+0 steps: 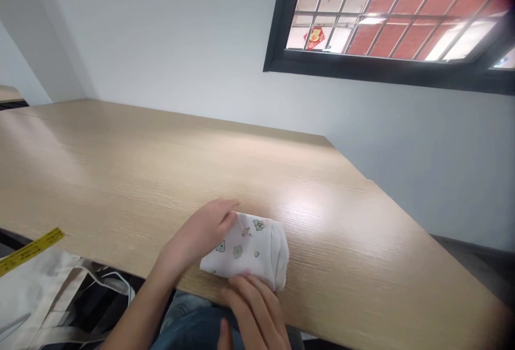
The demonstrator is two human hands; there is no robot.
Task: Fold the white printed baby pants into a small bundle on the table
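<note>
A folded white cloth (255,248) with small green and pink cartoon prints lies flat near the table's front edge. Its right end shows several plain white layers; what kind of cloth item it is, I cannot tell. My left hand (207,232) rests against its left side, fingers stretched toward the far edge and slightly blurred. Along the near edge, the fingers of my right hand (257,310) lie extended, their tips touching the cloth, with the thumb apart. Neither hand grips it.
The pale wooden table (161,157) reaches back to a white wall, with a barred, dark-framed window (362,65) at upper right. Below the front edge at left are a cream fabric bag (52,285) and a yellow measuring strip (32,250).
</note>
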